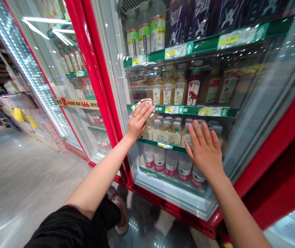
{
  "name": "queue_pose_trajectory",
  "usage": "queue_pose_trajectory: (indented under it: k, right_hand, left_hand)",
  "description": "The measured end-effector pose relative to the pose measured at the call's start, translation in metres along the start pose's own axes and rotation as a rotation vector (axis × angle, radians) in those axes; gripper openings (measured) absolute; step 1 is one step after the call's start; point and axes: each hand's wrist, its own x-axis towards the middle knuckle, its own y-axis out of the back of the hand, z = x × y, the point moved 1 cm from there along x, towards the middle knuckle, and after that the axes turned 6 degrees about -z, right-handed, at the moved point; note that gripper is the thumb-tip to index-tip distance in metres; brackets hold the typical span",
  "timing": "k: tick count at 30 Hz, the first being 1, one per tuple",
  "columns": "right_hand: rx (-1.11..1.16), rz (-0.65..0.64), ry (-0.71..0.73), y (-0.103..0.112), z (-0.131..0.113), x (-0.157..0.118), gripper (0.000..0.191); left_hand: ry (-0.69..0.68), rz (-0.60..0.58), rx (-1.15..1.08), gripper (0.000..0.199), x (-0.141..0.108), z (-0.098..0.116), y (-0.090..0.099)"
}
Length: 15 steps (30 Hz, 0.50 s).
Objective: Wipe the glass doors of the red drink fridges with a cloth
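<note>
My left hand [138, 120] presses a pale cloth [145, 102] against the glass door [142, 77] of a red-framed drinks cooler, near the door's left side. Part of the cloth shows beyond the fingertips; the rest is hidden under the hand. A ring is on one finger. Further right and slightly lower, my right hand [205, 148] lies flat on the same glass with its fingers apart and holds nothing. Behind the glass, bottles with red labels [170, 164] stand on the lowest shelf, and juice bottles [180, 88] stand on a middle shelf.
A red frame post [98, 69] separates this door from another cooler [72, 100] at the left. Green shelf edges [206, 44] carry price tags. Below are the grey floor [15, 182] and a foot in a sandal [122, 215]. Stacked goods [26, 113] stand at the far left.
</note>
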Motion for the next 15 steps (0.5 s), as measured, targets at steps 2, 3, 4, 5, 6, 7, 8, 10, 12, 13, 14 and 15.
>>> queue_pose_trajectory:
  k: [2, 3, 4, 5, 6, 7, 8, 10, 12, 13, 14, 15]
  right_hand:
    - [0.007, -0.002, -0.002, -0.001, 0.0, 0.0, 0.087]
    - [0.009, -0.005, -0.006, -0.001, 0.0, 0.0, 0.088]
    - [0.01, -0.006, -0.01, -0.001, 0.0, 0.0, 0.088]
    - [0.013, -0.006, -0.013, -0.001, 0.0, 0.0, 0.088]
    - [0.016, -0.005, -0.016, -0.002, -0.001, 0.0, 0.088]
    - [0.019, -0.003, -0.017, -0.002, -0.001, 0.0, 0.087]
    - [0.022, 0.001, -0.016, -0.002, -0.001, 0.0, 0.087]
    - [0.024, 0.008, -0.012, -0.002, 0.0, 0.0, 0.087]
    - [0.022, 0.01, -0.006, -0.002, 0.0, 0.0, 0.087]
    - [0.021, 0.011, -0.002, -0.001, 0.0, 0.0, 0.087]
    - [0.021, 0.012, 0.001, -0.001, 0.0, 0.0, 0.086]
    - [0.022, 0.014, 0.003, -0.001, 0.0, 0.0, 0.086]
  left_hand:
    - [-0.005, -0.008, -0.017, 0.072, -0.008, -0.006, 0.005]
    - [0.031, 0.006, -0.035, 0.07, -0.008, -0.007, 0.006]
    - [0.092, 0.034, -0.056, 0.069, -0.006, -0.006, 0.006]
    - [0.171, 0.076, -0.075, 0.068, -0.002, -0.002, 0.003]
    - [0.255, 0.121, -0.092, 0.067, 0.003, 0.003, 0.0]
    - [0.332, 0.172, -0.104, 0.068, 0.009, 0.009, -0.005]
    - [0.382, 0.211, -0.112, 0.069, 0.014, 0.016, -0.01]
    - [0.327, 0.203, -0.11, 0.072, 0.023, 0.028, -0.018]
    - [0.204, 0.166, -0.092, 0.073, 0.023, 0.033, -0.021]
    - [0.142, 0.144, -0.082, 0.072, 0.02, 0.033, -0.019]
    - [0.092, 0.121, -0.075, 0.072, 0.016, 0.031, -0.017]
    - [0.049, 0.096, -0.072, 0.07, 0.012, 0.028, -0.014]
